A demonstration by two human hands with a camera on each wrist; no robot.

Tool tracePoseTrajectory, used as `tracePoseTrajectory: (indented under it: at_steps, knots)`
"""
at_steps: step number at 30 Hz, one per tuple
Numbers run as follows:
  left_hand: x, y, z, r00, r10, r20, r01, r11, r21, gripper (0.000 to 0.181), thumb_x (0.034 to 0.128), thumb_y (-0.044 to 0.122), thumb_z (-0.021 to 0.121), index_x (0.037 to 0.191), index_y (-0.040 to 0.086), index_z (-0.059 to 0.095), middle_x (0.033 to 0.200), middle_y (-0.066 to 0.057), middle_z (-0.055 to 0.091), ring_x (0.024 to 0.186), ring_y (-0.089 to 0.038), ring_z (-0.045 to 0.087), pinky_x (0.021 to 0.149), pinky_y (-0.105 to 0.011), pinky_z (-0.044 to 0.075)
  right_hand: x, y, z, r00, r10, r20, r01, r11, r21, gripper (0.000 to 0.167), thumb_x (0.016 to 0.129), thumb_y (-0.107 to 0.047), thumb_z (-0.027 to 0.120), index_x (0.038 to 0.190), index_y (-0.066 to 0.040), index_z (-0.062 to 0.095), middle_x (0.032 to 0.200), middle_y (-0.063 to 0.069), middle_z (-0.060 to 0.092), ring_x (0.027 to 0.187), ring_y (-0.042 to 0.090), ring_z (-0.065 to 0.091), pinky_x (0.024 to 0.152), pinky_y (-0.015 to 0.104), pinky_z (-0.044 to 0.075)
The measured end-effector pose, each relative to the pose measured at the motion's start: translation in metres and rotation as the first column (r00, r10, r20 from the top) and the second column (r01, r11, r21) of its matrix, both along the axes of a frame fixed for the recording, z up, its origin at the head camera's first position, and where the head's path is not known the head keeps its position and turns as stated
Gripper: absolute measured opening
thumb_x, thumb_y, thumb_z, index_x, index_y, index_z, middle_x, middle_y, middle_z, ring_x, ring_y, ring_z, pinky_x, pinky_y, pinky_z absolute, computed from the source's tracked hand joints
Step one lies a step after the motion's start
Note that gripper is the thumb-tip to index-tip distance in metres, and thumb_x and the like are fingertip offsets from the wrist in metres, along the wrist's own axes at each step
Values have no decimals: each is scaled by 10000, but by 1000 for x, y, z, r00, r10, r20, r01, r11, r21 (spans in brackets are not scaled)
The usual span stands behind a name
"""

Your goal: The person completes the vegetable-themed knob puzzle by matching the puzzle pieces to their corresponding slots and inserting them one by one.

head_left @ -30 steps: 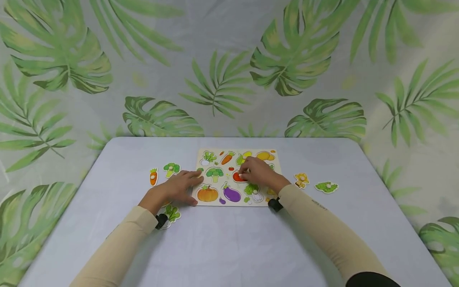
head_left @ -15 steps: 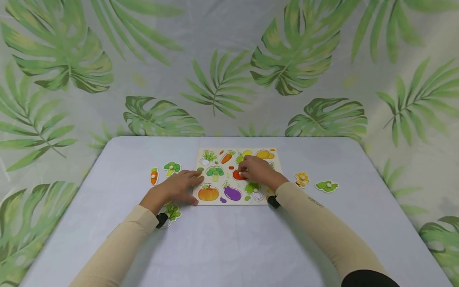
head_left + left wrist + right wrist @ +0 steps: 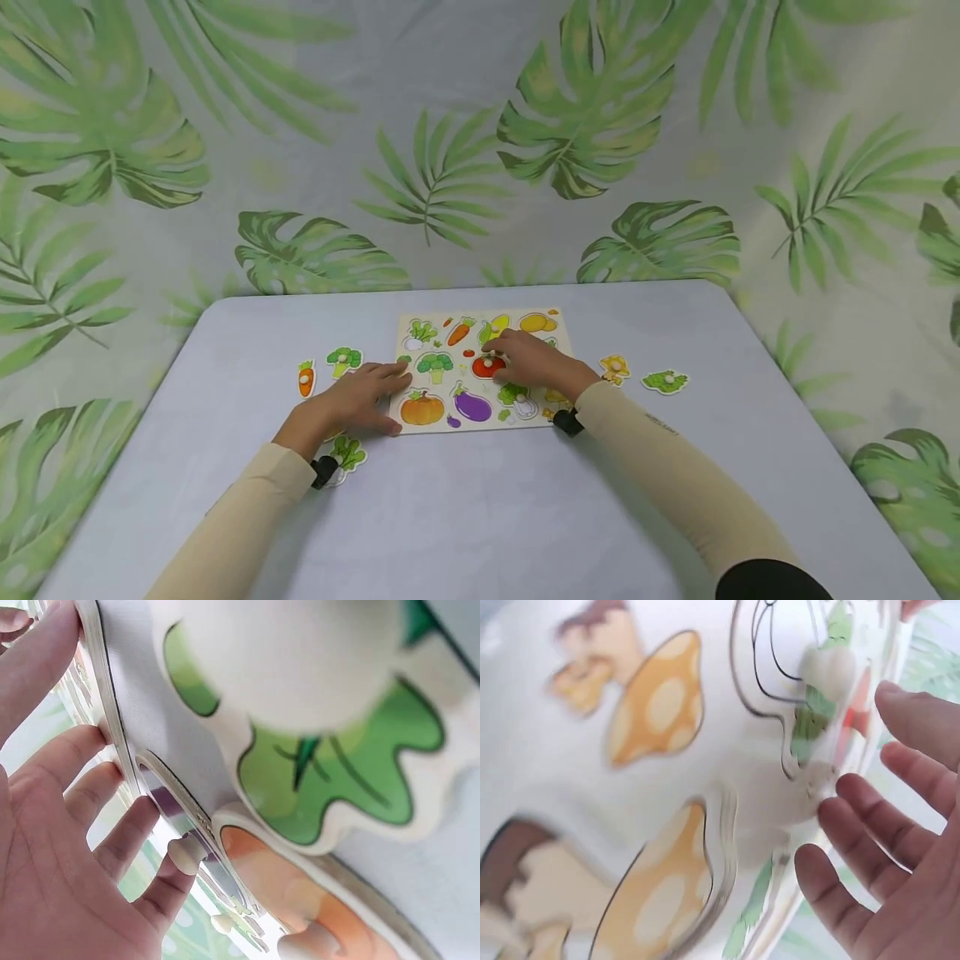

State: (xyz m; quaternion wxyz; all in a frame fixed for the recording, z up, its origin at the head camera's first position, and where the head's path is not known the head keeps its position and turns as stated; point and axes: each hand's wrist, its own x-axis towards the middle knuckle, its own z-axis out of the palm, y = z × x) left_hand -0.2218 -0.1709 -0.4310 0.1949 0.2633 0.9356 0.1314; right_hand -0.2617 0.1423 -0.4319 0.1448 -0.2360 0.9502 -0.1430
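Observation:
A board with vegetable pictures (image 3: 444,425) lies on the table. My left hand (image 3: 348,406) rests at its left side, fingers spread on the edge and thumb at the front corner. Above the red tomato piece (image 3: 483,367) is my right hand (image 3: 536,363), its thumb and fingers apart and the tomato's pale knob uncovered. The right wrist view shows the right hand (image 3: 900,840) relaxed, nothing between its fingers. A knobbed leafy piece (image 3: 806,724) is beside them. In the left wrist view, the left hand's fingers (image 3: 139,832) are near a purple piece (image 3: 169,801).
Loose carrot (image 3: 306,380) and broccoli (image 3: 345,361) pieces lie left of the board. A leafy piece (image 3: 349,452) lies by the left wrist. To the right are a yellow mushroom piece (image 3: 614,367) and a green piece (image 3: 666,382). A patterned cloth (image 3: 450,250) stands behind.
My right fingers have let go of the tomato's knob and parted slightly. The left hand keeps its place on the board. The head view has shifted and tilted a little.

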Motion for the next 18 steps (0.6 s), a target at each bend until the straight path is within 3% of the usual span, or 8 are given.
tracePoseTrajectory:
  at_steps: [4, 7, 12, 18]
  knots:
    - [1, -2, -1, 999, -18, -30, 18, 1000, -2, 832, 828, 411, 782, 1525, 157, 406, 1652, -71, 267, 1502, -390, 254, 1178, -671, 224, 7, 16, 7, 1000, -17, -4, 17, 998, -53, 529, 940, -287, 669, 1436, -164, 533, 1444, 99, 542, 1359, 300, 483, 1155, 491, 394]
    - [1, -3, 0, 999, -27, -47, 27, 1000, -13, 820, 837, 413, 770, 1525, 155, 406, 1652, -73, 268, 1498, -390, 262, 1177, -658, 245, 12, 34, 15, 999, -18, -40, 15, 996, -87, 513, 951, -292, 662, 1426, -143, 538, 1460, 120, 525, 1384, 330, 452, 1162, 527, 372]
    - [2, -3, 1, 999, -18, -38, 17, 1000, -14, 822, 832, 403, 779, 1522, 150, 411, 1650, -75, 273, 1497, -395, 264, 1173, -667, 243, 21, 75, 23, 996, -45, -79, 36, 992, -122, 472, 954, -266, 657, 1379, -81, 572, 1423, 161, 544, 1354, 373, 461, 1133, 569, 379]
    - [2, -2, -1, 999, -25, -40, 24, 1000, -15, 827, 828, 415, 777, 1521, 145, 414, 1646, -82, 281, 1495, -401, 267, 1162, -683, 247, 34, 144, 23, 984, -171, -53, 165, 981, -107, 450, 957, -235, 638, 1350, -21, 581, 1389, 242, 538, 1222, 439, 550, 1008, 600, 466]
